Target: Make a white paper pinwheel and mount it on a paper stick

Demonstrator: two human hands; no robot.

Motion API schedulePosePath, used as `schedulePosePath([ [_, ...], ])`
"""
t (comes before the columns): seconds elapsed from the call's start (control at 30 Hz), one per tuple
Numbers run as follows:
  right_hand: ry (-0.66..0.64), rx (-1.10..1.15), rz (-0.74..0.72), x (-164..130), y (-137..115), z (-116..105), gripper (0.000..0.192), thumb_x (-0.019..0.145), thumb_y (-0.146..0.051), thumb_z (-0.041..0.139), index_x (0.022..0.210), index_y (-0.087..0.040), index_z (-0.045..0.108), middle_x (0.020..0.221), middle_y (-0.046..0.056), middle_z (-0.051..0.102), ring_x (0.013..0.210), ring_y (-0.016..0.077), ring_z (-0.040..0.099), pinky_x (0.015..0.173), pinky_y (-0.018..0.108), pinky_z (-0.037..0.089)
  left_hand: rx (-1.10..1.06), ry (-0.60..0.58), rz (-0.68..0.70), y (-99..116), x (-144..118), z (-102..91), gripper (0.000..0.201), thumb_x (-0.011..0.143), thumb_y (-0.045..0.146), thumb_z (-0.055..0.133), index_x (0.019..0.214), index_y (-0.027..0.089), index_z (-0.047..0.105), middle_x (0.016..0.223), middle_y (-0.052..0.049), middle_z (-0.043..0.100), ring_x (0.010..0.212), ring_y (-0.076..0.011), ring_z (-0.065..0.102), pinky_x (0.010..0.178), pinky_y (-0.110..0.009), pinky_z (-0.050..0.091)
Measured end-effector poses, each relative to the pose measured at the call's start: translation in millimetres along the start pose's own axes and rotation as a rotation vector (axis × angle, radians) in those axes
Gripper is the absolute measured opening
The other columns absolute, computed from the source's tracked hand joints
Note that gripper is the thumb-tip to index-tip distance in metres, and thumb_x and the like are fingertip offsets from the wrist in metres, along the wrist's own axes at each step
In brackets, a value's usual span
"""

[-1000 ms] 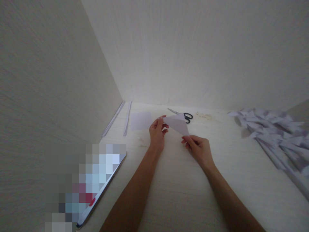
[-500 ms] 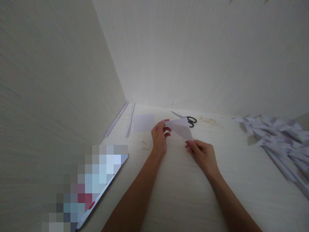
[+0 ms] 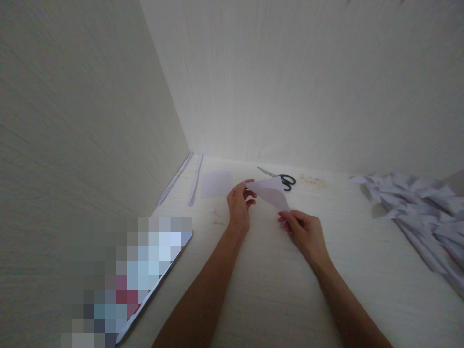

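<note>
A folded triangle of white paper (image 3: pixel 270 191) is held just above the pale wooden desk (image 3: pixel 275 280). My left hand (image 3: pixel 239 205) pinches its upper left corner between thumb and fingers. My right hand (image 3: pixel 302 231) pinches its lower right tip. Black-handled scissors (image 3: pixel 281 178) lie just behind the paper, and a flat white paper sheet (image 3: pixel 216 183) lies to the left of my left hand.
Two long paper strips (image 3: pixel 194 180) lie along the left wall near the corner. A heap of folded paper pieces (image 3: pixel 420 208) covers the desk's right side. A tablet with a blurred screen (image 3: pixel 145 275) leans at the lower left. Walls enclose the desk at the left and back.
The view swung slightly to the left a second ago and has since held still. Both hands keep the same pinch on the paper triangle, with almost no movement in the last half second.
</note>
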State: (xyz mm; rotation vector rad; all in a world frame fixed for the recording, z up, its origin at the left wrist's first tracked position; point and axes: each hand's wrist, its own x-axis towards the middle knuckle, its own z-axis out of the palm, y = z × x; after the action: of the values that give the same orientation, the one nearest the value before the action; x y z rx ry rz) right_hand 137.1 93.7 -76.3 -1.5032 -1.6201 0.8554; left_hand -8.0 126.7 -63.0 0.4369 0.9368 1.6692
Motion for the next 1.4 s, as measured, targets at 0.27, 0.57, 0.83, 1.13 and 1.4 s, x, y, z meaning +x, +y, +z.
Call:
schedulePosePath([
  [0.27,-0.010,-0.004,0.008,-0.2,-1.7,-0.8,0.037,0.074,-0.045,0.046,0.063,-0.014,0.062,0.046,0.001,0.052,0.042,0.0108,0.046,0.039,0.020,0.031,-0.001,0.017,0.001,0.2,-0.6,0.4,0.021,0.067,0.026,0.046,0.071,0.013,0.061,0.059,0.000,0.052,0.047,-0.0047,0.044,0.039,-0.016,0.029],
  [0.57,-0.021,-0.011,0.009,-0.5,-2.3,-0.5,0.036,0.074,-0.044,0.046,0.062,-0.014,0.062,0.046,0.000,0.052,0.041,0.0103,0.046,0.039,0.020,0.031,-0.008,0.030,0.002,-0.4,0.0,0.3,0.021,0.068,0.025,0.044,0.071,0.013,0.061,0.058,0.000,0.051,0.046,-0.0044,0.043,0.039,-0.016,0.029],
  [0.83,-0.040,0.017,0.023,-0.3,-2.7,-0.3,0.036,0.073,-0.044,0.047,0.063,-0.014,0.063,0.046,0.000,0.051,0.041,0.0099,0.045,0.038,0.020,0.030,-0.064,-0.005,-0.002,-0.6,0.5,-0.3,0.019,0.068,0.028,0.048,0.070,0.014,0.061,0.059,0.001,0.051,0.047,-0.0036,0.043,0.039,-0.015,0.028],
  [1.13,-0.057,0.017,0.019,-1.4,-3.7,-0.9,0.036,0.074,-0.043,0.046,0.064,-0.013,0.063,0.048,0.001,0.055,0.042,0.0099,0.046,0.037,0.019,0.029,-0.159,-0.060,-0.026,1.4,0.8,-1.7,0.015,0.066,0.028,0.055,0.070,0.015,0.061,0.063,0.000,0.054,0.047,-0.0030,0.043,0.039,-0.014,0.028],
  [1.4,-0.062,0.029,0.015,-0.7,-3.6,-1.0,0.034,0.074,-0.042,0.047,0.065,-0.013,0.064,0.051,0.002,0.058,0.046,0.0117,0.050,0.040,0.020,0.032,-0.207,-0.088,-0.040,2.5,-0.2,-2.1,0.013,0.065,0.027,0.057,0.070,0.016,0.061,0.071,0.000,0.058,0.049,-0.0021,0.044,0.040,-0.013,0.028],
])
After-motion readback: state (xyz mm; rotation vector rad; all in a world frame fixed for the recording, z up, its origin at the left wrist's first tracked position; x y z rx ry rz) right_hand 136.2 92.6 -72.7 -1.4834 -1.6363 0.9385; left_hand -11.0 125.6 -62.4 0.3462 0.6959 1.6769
